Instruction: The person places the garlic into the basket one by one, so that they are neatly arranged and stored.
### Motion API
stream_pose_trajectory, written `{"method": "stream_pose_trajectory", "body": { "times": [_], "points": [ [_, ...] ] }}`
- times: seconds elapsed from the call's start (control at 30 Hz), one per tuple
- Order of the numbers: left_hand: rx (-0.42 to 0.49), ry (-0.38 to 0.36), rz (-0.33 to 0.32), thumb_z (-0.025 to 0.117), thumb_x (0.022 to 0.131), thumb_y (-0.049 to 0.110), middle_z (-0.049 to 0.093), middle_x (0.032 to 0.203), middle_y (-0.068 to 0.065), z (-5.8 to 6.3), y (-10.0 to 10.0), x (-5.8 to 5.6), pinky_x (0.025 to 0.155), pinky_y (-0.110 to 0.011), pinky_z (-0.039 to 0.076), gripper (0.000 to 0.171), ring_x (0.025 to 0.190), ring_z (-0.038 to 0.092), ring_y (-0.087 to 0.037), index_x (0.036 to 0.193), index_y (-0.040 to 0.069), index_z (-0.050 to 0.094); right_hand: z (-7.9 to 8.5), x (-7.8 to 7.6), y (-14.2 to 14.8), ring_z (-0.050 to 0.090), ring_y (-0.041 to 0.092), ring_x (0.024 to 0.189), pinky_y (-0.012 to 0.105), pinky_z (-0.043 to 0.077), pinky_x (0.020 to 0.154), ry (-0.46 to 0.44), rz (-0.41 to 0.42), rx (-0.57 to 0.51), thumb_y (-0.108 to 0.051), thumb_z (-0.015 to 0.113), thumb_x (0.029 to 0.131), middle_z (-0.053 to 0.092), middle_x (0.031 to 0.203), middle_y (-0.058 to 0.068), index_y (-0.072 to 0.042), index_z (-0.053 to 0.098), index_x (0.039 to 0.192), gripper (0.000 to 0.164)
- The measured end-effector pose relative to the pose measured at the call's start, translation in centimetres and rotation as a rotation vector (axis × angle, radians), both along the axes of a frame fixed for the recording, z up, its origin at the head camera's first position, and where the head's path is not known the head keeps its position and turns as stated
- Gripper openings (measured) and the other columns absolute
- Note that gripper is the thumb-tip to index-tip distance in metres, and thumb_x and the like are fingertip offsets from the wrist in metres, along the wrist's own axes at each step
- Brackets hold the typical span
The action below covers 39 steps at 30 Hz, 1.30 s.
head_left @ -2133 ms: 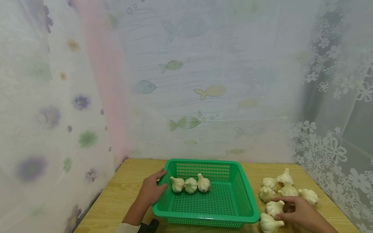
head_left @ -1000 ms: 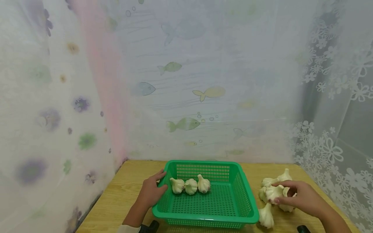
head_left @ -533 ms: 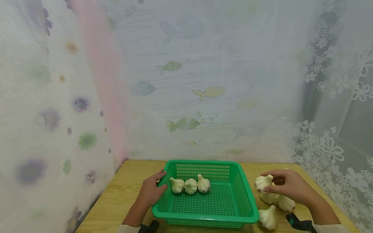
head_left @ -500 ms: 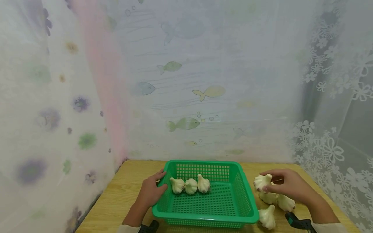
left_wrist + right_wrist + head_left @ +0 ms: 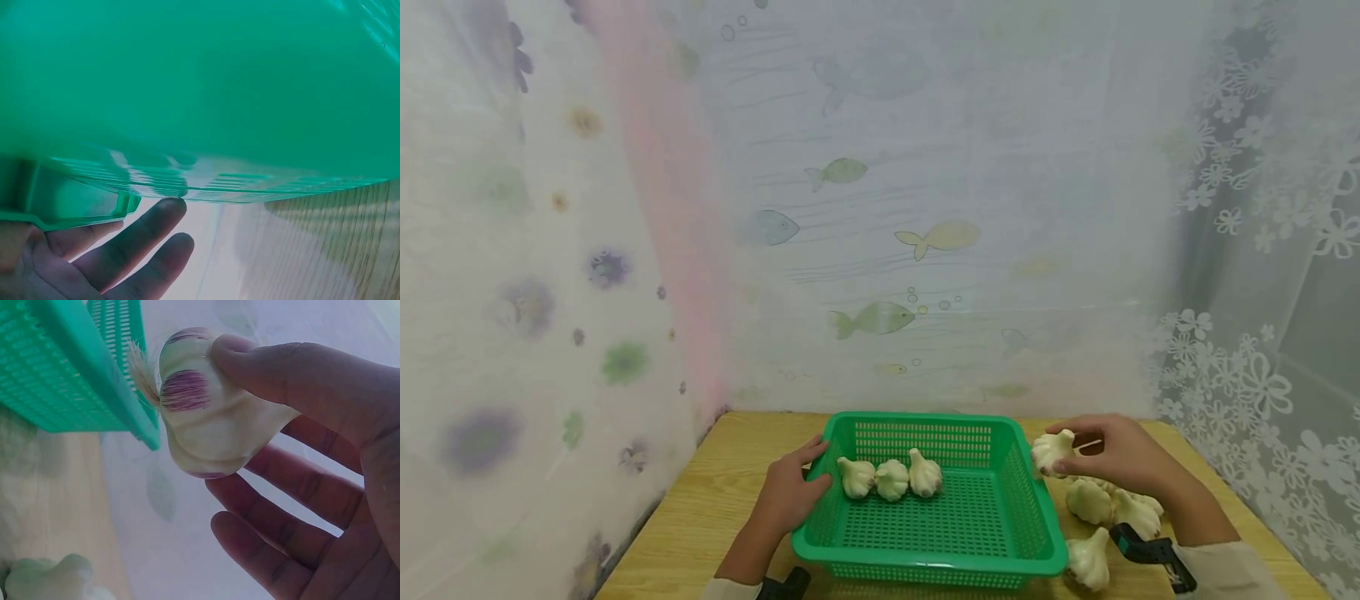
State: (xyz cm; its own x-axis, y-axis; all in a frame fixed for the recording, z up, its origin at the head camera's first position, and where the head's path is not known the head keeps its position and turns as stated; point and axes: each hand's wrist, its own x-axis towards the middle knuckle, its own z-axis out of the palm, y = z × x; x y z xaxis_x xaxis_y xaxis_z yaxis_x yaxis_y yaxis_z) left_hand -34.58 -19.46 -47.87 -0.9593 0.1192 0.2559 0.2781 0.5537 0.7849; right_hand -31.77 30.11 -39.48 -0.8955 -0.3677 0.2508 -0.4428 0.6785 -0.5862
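Observation:
In the head view my left hand holds the left side of a green plastic basket by its rim. The left wrist view shows fingers reaching under the rim on the outside. Three garlic bulbs sit in a row toward the basket's left side. My right hand pinches another garlic bulb in the air by the basket's right rim. Up close in the right wrist view, this garlic bulb has purple streaks and dry roots, with the thumb on one side and fingers on the other.
Several more garlic bulbs lie in a group right of the basket, partly hidden behind the right hand and wrist. A single garlic bulb lies nearer. The wooden table meets patterned sheeting at its back and sides.
My right hand has lifted one garlic bulb from the group and carried it left and up to the basket's right rim. My left hand has stayed on the basket.

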Motion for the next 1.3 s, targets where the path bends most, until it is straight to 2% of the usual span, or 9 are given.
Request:
{"method": "stream_pose_trajectory", "body": {
  "times": [0.33, 0.6, 0.73, 0.83, 0.97, 1.17, 1.3],
  "points": [
    [-0.01, 0.001, 0.014, 0.066, 0.097, 0.01, 0.043, 0.163, -0.007, 0.2, 0.2, 0.2, 0.064, -0.031, 0.05, 0.055, 0.105, 0.073, -0.028, 0.151, 0.007, 0.054, 0.8, -1.0, -1.9, 0.071, 0.031, 0.109, 0.035, 0.06, 0.081, 0.032, 0.038, -0.015, -0.041, 0.082, 0.087, 0.068, 0.134, 0.015, -0.022, 0.073, 0.13, 0.048],
    [-0.014, 0.03, 0.027, 0.066, 0.096, 0.009, 0.044, 0.162, -0.008, 0.3, 0.4, 0.6, 0.065, -0.033, 0.05, 0.056, 0.114, 0.07, -0.035, 0.15, 0.005, 0.055, 0.5, -2.6, -3.3, 0.072, 0.032, 0.107, 0.032, 0.06, 0.082, 0.006, 0.082, -0.042, -0.037, 0.082, 0.088, 0.068, 0.131, 0.017, -0.013, 0.072, 0.132, 0.051],
    [-0.016, 0.031, 0.028, 0.066, 0.096, 0.009, 0.044, 0.162, -0.008, 0.2, 0.4, 0.6, 0.067, -0.033, 0.05, 0.055, 0.115, 0.069, -0.035, 0.15, 0.005, 0.055, 0.4, -3.3, -4.1, 0.071, 0.033, 0.107, 0.035, 0.061, 0.084, -0.012, 0.091, -0.042, -0.035, 0.082, 0.089, 0.068, 0.13, 0.017, -0.015, 0.072, 0.131, 0.048],
    [-0.015, 0.026, 0.028, 0.067, 0.096, 0.009, 0.045, 0.162, -0.008, 0.2, 0.4, 0.5, 0.067, -0.032, 0.05, 0.056, 0.115, 0.069, -0.034, 0.15, 0.005, 0.055, 0.4, -3.8, -4.6, 0.071, 0.033, 0.107, 0.038, 0.061, 0.083, -0.03, 0.09, -0.045, -0.033, 0.082, 0.089, 0.069, 0.129, 0.017, -0.017, 0.073, 0.13, 0.045],
    [-0.012, 0.013, 0.024, 0.066, 0.096, 0.009, 0.044, 0.163, -0.007, 0.2, 0.4, 0.5, 0.064, -0.032, 0.049, 0.056, 0.111, 0.071, -0.032, 0.151, 0.006, 0.055, 0.4, -4.5, -5.5, 0.072, 0.033, 0.106, 0.039, 0.061, 0.081, -0.037, 0.094, -0.044, -0.032, 0.083, 0.089, 0.07, 0.126, 0.016, -0.015, 0.073, 0.13, 0.045],
    [-0.01, 0.0, 0.019, 0.066, 0.096, 0.009, 0.043, 0.163, -0.008, 0.3, 0.3, 0.4, 0.061, -0.032, 0.049, 0.056, 0.111, 0.071, -0.032, 0.151, 0.006, 0.054, 0.1, -5.4, -6.9, 0.073, 0.031, 0.103, 0.036, 0.06, 0.076, -0.056, 0.09, -0.05, -0.03, 0.084, 0.088, 0.069, 0.128, 0.016, -0.011, 0.074, 0.129, 0.046],
    [-0.012, 0.0, 0.02, 0.066, 0.096, 0.009, 0.044, 0.163, -0.008, 0.2, 0.3, 0.3, 0.063, -0.032, 0.049, 0.056, 0.112, 0.071, -0.032, 0.151, 0.006, 0.054, -0.4, -6.2, -7.7, 0.074, 0.025, 0.097, 0.034, 0.059, 0.073, -0.08, 0.089, -0.051, -0.028, 0.084, 0.088, 0.072, 0.121, 0.013, -0.008, 0.074, 0.128, 0.046]
  ]
}}
